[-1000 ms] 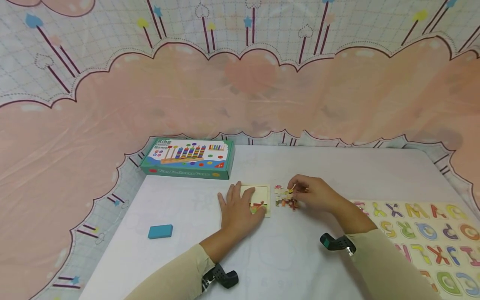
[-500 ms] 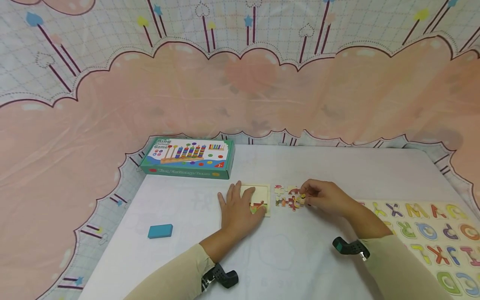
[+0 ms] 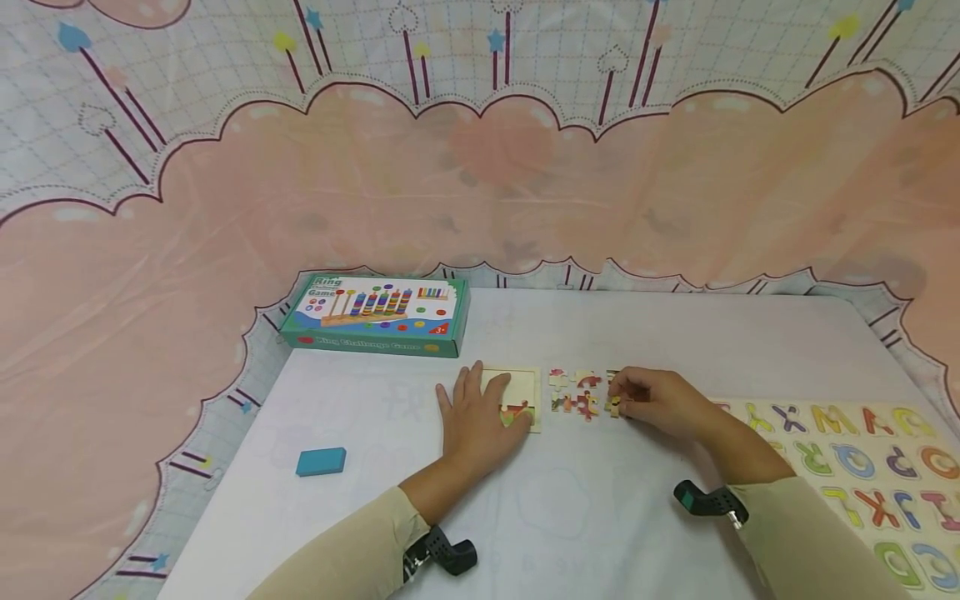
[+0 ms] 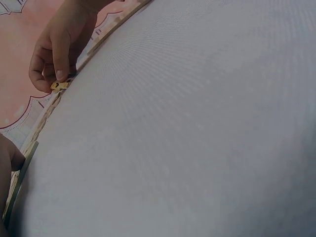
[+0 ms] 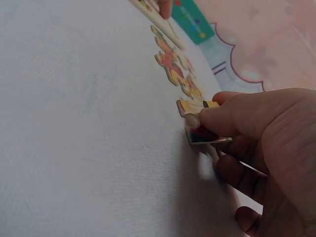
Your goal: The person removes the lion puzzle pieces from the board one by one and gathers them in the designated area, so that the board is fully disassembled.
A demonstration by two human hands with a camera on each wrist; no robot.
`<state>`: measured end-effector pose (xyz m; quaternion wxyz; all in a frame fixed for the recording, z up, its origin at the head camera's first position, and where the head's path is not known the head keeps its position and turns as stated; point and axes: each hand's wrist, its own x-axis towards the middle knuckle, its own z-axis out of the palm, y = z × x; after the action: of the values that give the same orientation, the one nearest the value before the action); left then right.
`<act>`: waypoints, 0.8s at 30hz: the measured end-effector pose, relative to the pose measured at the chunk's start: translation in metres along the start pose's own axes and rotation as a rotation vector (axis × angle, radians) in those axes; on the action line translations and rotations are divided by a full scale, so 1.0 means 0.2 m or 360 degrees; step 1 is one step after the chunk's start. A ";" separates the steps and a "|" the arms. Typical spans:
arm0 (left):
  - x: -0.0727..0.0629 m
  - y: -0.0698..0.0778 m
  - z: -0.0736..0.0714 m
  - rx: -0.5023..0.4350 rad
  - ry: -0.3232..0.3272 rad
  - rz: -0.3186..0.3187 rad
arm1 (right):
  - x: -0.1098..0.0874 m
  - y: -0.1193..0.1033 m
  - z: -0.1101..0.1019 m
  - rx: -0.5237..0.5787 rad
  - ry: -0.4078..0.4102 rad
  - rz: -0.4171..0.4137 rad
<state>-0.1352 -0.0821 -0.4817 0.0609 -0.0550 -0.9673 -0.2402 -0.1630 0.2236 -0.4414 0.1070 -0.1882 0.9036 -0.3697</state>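
Note:
My left hand (image 3: 480, 421) rests with spread fingers on a small wooden puzzle tray (image 3: 531, 385). A few coloured pieces show at the tray's lower part, and the hand covers its left side. To the right of the tray, my right hand (image 3: 663, 404) pinches a yellow puzzle piece (image 5: 186, 106) between thumb and fingers, low at the tabletop. Another piece with a dark red and blue print (image 5: 201, 135) lies by the fingertips, partly hidden. Several loose puzzle pieces (image 3: 587, 405) lie flat between the tray and the right hand.
A green Ring Challenge Game box (image 3: 375, 318) stands at the back left of the white table (image 3: 570, 508). A blue block (image 3: 321, 462) lies at the left. On the right an alphabet board (image 3: 892, 475) sits partly under the right forearm.
The right hand has moved right and slightly nearer with the yellow puzzle piece, away from the other loose pieces, uncovering them. The left hand has stayed on the tray.

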 end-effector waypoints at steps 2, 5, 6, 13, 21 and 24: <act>0.00 0.00 0.00 0.0010 -0.0012 -0.0006 | 0.00 0.00 0.01 -0.0011 0.0009 -0.0004; 0.00 0.00 0.00 0.0025 -0.0029 -0.0015 | 0.00 0.01 0.01 -0.0034 0.0017 -0.0007; 0.00 0.00 0.00 0.0027 -0.0031 -0.0017 | 0.00 0.01 0.02 -0.0039 0.0021 -0.0009; 0.01 0.00 0.00 0.0044 -0.0062 -0.0044 | 0.00 0.02 0.02 -0.0072 0.0067 -0.0024; 0.00 0.01 -0.01 0.0025 -0.0039 -0.0028 | -0.01 0.03 0.02 -0.0080 0.0090 -0.0043; 0.00 0.01 -0.01 0.0024 -0.0047 -0.0024 | -0.02 0.03 0.01 -0.0059 0.0095 -0.0044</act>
<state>-0.1341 -0.0825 -0.4788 0.0453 -0.0507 -0.9702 -0.2326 -0.1605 0.2266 -0.4469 0.0713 -0.1915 0.9104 -0.3598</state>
